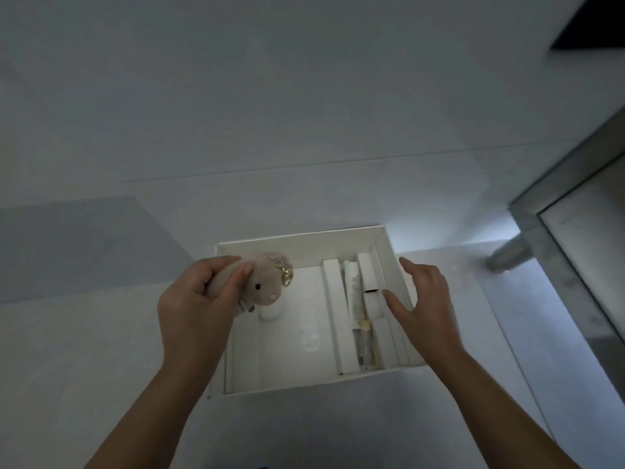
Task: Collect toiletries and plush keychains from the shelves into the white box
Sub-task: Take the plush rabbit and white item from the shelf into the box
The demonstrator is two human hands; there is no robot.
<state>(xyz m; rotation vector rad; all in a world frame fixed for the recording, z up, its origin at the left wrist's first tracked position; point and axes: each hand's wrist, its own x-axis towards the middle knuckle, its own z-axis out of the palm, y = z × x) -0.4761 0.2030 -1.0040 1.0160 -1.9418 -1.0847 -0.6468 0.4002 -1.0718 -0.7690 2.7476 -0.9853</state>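
Beige plush (262,286) is pinched in your left hand (196,299), over the box (297,240). Your right hand (426,299) hovers spread above the cartons (338,316). You seem mid-placement: lower the plush into the bare space between your hands, then let go. Dim light blurs the carton labels, and the plush half hides a round white item (270,313).

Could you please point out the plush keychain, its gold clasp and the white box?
plush keychain (262,287): head view, its face.
gold clasp (286,273): head view, its metal.
white box (304,248): head view, far wall.
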